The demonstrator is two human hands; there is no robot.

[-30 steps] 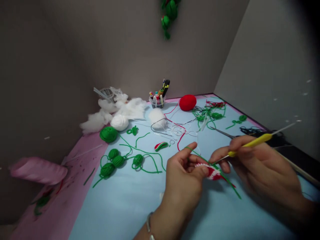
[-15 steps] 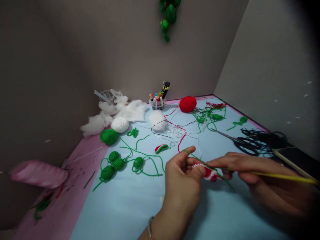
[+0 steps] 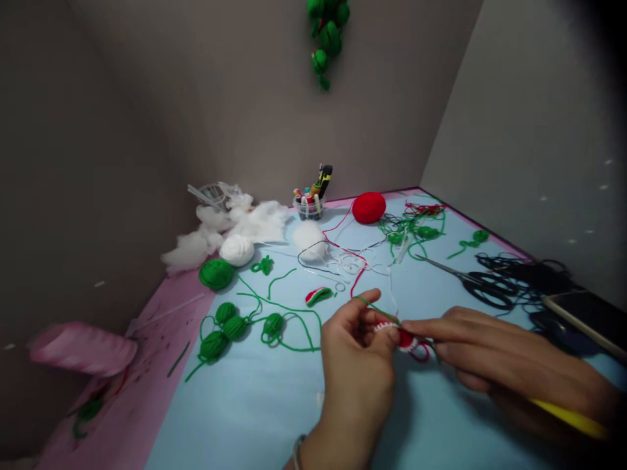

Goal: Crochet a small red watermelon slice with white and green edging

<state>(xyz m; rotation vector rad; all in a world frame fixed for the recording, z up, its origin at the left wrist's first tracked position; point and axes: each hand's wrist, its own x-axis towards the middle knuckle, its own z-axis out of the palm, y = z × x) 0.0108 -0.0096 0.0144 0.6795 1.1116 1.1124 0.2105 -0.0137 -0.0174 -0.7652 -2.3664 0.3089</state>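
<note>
My left hand (image 3: 357, 359), a bracelet at its wrist, pinches a small red crochet piece (image 3: 407, 339) with a white edge between thumb and fingers. Green yarn (image 3: 368, 304) runs over the raised left forefinger toward the piece, and a red yarn loop (image 3: 422, 355) hangs below it. My right hand (image 3: 509, 359) is closed around a crochet hook with a yellow handle (image 3: 571, 418); its fingertips touch the piece's right end, hiding the hook's tip. Beyond the left hand lies a finished-looking red, white and green crochet piece (image 3: 318, 296).
Green yarn bundles (image 3: 213, 346), a white yarn ball (image 3: 237, 250) and stuffing (image 3: 264, 220) lie left. A red yarn ball (image 3: 369, 207) and a cup of pens (image 3: 309, 207) stand at the back. Black scissors (image 3: 487, 288) and a phone-like object (image 3: 588, 320) lie right. A pink cone (image 3: 83, 349) is far left.
My right hand has turned over the hook, so the yellow handle now points lower and is mostly covered. A red loop now shows below the piece. The left hand keeps its hold.
</note>
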